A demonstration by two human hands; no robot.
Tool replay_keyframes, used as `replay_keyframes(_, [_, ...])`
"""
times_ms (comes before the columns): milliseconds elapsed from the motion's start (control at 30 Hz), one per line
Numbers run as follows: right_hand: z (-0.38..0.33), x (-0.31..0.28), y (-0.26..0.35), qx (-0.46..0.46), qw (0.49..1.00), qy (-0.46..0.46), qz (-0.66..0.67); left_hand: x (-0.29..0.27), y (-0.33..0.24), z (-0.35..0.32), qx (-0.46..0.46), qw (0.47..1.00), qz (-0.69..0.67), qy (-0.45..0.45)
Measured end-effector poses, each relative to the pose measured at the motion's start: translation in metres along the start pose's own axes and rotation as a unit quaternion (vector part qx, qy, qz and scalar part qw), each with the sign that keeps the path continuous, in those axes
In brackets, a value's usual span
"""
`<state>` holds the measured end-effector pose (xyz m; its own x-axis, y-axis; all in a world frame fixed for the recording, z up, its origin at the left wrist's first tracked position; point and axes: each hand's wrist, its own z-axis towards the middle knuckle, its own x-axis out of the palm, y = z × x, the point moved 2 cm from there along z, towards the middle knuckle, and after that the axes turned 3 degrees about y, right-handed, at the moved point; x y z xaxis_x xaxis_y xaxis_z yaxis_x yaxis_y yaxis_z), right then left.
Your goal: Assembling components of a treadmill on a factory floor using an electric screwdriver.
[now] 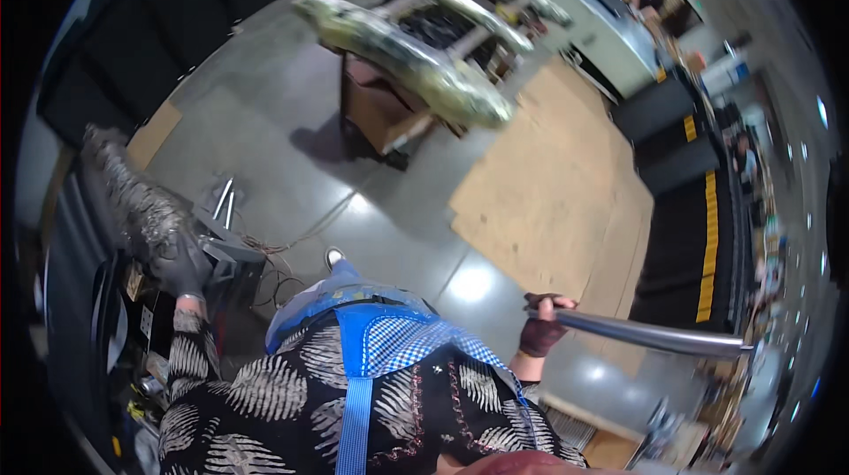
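Observation:
My left hand, in a grey glove, is at the lower end of a long bundle in crumpled, shiny grey wrapping. Its fingers look closed around that end, though blur softens them. My right hand, in a dark fingerless glove, grips a smooth metal tube near one end. From that fist the tube stretches out to the right, roughly level. The two hands are wide apart, on either side of my blue checked apron.
Ahead stands a cart carrying long plastic-wrapped pieces. Cardboard sheets cover part of the concrete floor. Black panels line the left, and a black barrier with yellow strips stands right. Loose cables lie near my foot.

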<state>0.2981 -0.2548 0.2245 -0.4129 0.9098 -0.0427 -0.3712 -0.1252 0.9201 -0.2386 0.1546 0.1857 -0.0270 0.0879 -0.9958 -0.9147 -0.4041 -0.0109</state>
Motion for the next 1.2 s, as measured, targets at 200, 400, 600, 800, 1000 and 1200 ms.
replay_keyframes(200, [0.079,0.232,-0.015,0.076,0.983,0.119,0.121,0.044,0.031,-0.002,-0.025,0.971,-0.178,-0.158])
replay_keyframes(400, [0.125,0.410,-0.043,0.111,0.937,0.323,0.073,0.028,0.021,-0.014,-0.052,0.969,-0.221,-0.101])
replay_keyframes(600, [0.108,0.591,-0.048,-0.005,0.844,0.536,-0.033,0.004,0.024,-0.013,-0.114,0.922,-0.342,-0.144])
replay_keyframes(800, [0.061,0.749,-0.012,0.008,0.740,0.672,0.021,-0.068,0.066,0.057,-0.266,0.924,-0.098,-0.257])
replay_keyframes(1000, [0.051,0.916,0.020,-0.099,0.671,0.735,-0.003,-0.069,0.098,0.098,-0.380,0.895,-0.018,-0.233])
replay_keyframes(1200, [0.034,1.057,0.058,-0.240,0.614,0.743,-0.111,-0.088,0.103,0.135,-0.403,0.831,-0.154,-0.351])
